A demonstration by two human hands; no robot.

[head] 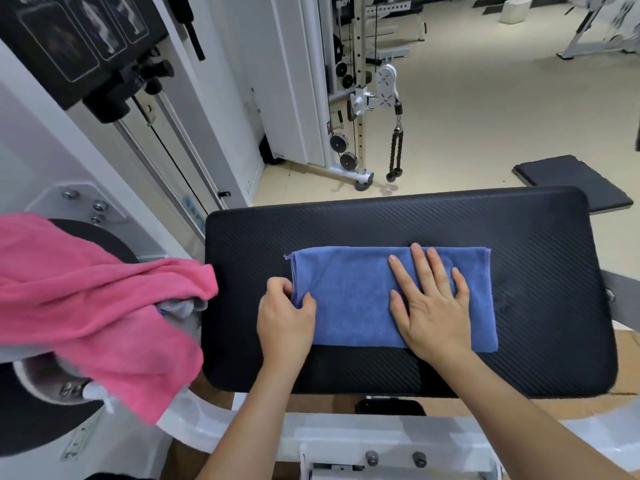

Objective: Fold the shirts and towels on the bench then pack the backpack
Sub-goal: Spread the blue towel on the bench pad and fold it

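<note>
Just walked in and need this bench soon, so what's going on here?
A person is folding a blue towel on the black padded bench. The left hand pinches the towel's left edge, while the right hand lies flat on it, fingers spread. The towel is already a neat rectangle. A pink cloth lies heaped, unfolded, on the machine to the left. No backpack is in view.

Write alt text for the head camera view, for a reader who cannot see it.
A person folds a blue towel on a black padded bench: the left hand pinches the towel's left edge while the right hand presses flat on it. A pink cloth lies heaped on gym equipment to the left.
</note>
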